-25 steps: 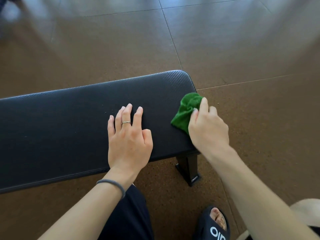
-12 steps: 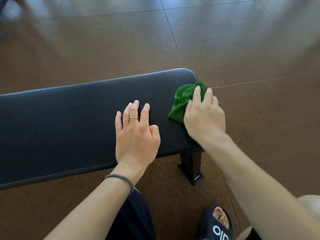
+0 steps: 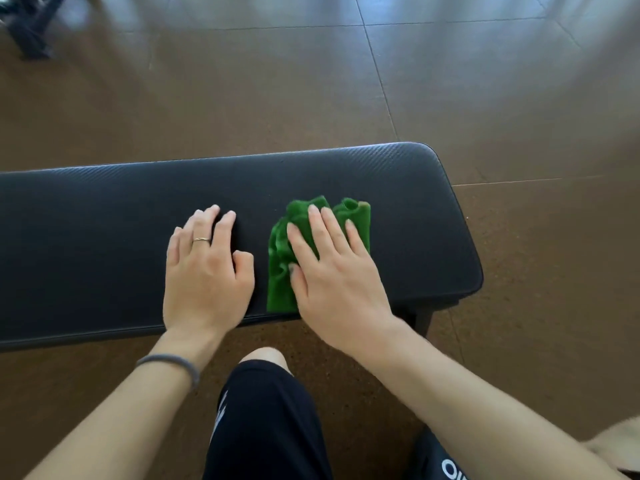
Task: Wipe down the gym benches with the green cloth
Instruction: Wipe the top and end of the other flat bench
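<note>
A black padded gym bench (image 3: 104, 216) runs across the view, its right end rounded. The green cloth (image 3: 282, 261) lies crumpled on the bench top, toward the near edge. My right hand (image 3: 332, 271) presses flat on the cloth with fingers spread, covering its right half. My left hand (image 3: 207, 268) rests palm down on the bare pad just left of the cloth, wearing a ring and a grey wristband; it holds nothing.
Brown rubber floor tiles (image 3: 519, 98) surround the bench. A black bench leg (image 3: 424, 322) shows under the right end. My knee in dark shorts (image 3: 263, 403) is close to the near edge. A dark equipment frame (image 3: 27, 26) stands at the far left.
My right hand has slid the green cloth from the bench's right end leftward onto the middle of the pad. The view has shifted, so the bench end now lies farther right.
</note>
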Tool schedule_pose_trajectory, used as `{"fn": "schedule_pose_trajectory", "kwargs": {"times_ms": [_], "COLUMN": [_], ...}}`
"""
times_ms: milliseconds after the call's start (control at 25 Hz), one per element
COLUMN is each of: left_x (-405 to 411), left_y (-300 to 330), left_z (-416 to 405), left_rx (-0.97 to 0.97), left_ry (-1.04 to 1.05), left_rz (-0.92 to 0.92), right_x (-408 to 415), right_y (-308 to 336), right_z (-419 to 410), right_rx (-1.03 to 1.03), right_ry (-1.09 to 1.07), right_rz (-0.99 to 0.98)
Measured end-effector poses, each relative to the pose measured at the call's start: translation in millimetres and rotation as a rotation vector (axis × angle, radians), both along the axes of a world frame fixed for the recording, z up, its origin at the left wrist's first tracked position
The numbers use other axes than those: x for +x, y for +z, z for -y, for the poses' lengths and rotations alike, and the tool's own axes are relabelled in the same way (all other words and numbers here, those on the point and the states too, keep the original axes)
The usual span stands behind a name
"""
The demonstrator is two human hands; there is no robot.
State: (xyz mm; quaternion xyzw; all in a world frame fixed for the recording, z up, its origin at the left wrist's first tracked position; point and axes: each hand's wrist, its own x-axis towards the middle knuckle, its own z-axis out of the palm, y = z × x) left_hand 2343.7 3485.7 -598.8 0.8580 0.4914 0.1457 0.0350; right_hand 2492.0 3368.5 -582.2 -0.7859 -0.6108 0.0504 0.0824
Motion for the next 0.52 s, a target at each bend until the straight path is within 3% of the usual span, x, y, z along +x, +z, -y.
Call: {"fn": "schedule_pose_trajectory", "kwargs": {"times_ms": [120, 280, 400, 520], "left_x": [0, -3, -4, -6], "left_y": [1, 0, 1, 0], "left_z": [-1, 1, 0, 0], "left_rx": [0.0, -0.004, -0.011, -0.021], "left_ry": [-0.003, -0.01, -0.026, -0.032], "left_rz": [0.029, 0.05, 0.071, 0.062], "right_x": [14, 9, -28, -13], "right_y": [-3, 0, -8, -8], "right_z": [-6, -77, -41, 11], "right_rx": [0.011, 0.014, 0.071, 0.106], "right_ry": [0.054, -0.153, -0.104, -0.079], "right_rz": [0.05, 0.018, 0.038, 0.07]}}
